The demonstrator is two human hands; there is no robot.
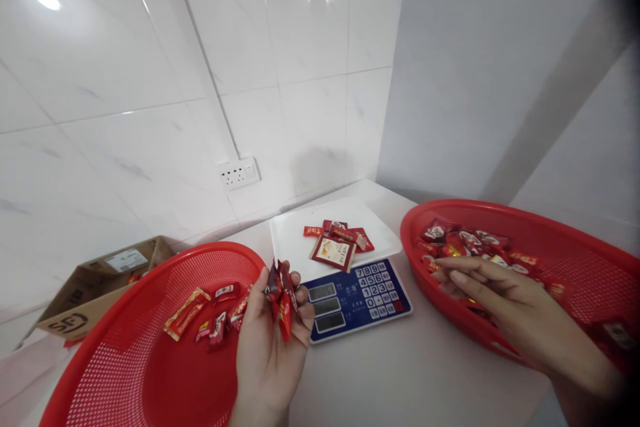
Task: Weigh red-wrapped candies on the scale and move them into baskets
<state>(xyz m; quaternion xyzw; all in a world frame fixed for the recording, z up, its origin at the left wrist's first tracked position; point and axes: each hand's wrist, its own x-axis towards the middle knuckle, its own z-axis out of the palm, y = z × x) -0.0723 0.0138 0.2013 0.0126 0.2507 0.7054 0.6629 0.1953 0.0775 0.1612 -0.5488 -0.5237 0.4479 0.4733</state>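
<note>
My left hand (pixel 274 347) is turned palm up, its fingers curled round several small wrapped candies (pixel 284 303) in red and dark red. It is held between the left red basket and the scale. My right hand (pixel 493 297) is over the near rim of the right red basket (pixel 560 217), its fingers stretched out close to the wrapped candies (pixel 470 238) inside. I see nothing between those fingertips. Several wrapped candies and a flat cream-and-brown packet (pixel 333 252) lie on the white pan (pixel 287 240) of a digital scale (pixel 357 303) with a blue keypad panel.
The left red basket (pixel 125 293) holds several candies (pixel 217 330) and a longer gold-and-red packet (pixel 186 315). Behind it stands an open cardboard box (pixel 75 317). Everything sits on a white table (pixel 395 373) against a tiled wall with a socket (pixel 239 173).
</note>
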